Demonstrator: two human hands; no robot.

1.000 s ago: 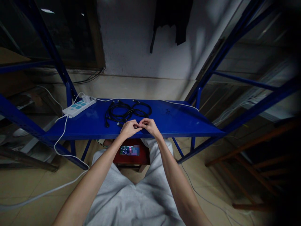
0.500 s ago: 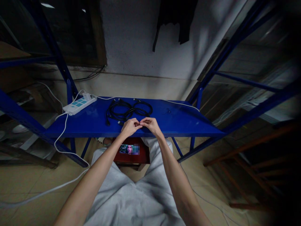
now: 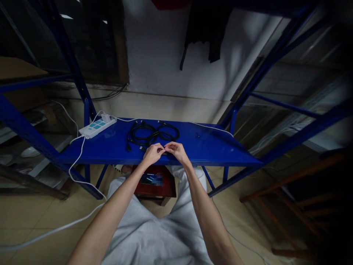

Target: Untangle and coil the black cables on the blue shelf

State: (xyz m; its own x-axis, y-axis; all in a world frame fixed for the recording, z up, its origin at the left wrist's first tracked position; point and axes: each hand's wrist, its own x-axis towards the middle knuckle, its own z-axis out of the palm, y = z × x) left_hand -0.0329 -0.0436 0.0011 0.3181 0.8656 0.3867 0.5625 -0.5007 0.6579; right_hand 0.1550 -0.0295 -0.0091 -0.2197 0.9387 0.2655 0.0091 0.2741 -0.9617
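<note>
At the front edge of the blue shelf (image 3: 220, 149), my left hand (image 3: 153, 152) and my right hand (image 3: 175, 150) meet fingertip to fingertip. Both are closed in a pinch, and whatever lies between the fingers is too small to make out. Just beyond them, coiled black cables (image 3: 143, 134) with plugs at their ends lie on the shelf. A bit of dark cable shows under my right hand. To the right rests a small dark tangle (image 3: 198, 135), perhaps thin ties.
A white power strip (image 3: 97, 127) sits at the shelf's left end, its white cord hanging to the floor. Blue posts (image 3: 71, 73) frame both sides. A phone (image 3: 151, 179) lies on a red-brown stool (image 3: 168, 189) between my knees. A wooden chair (image 3: 278, 206) stands right.
My hands stay together, with the fingertips shifted slightly. The view has tilted up a little, so the shelf appears lower. The phone's picture has turned darker.
</note>
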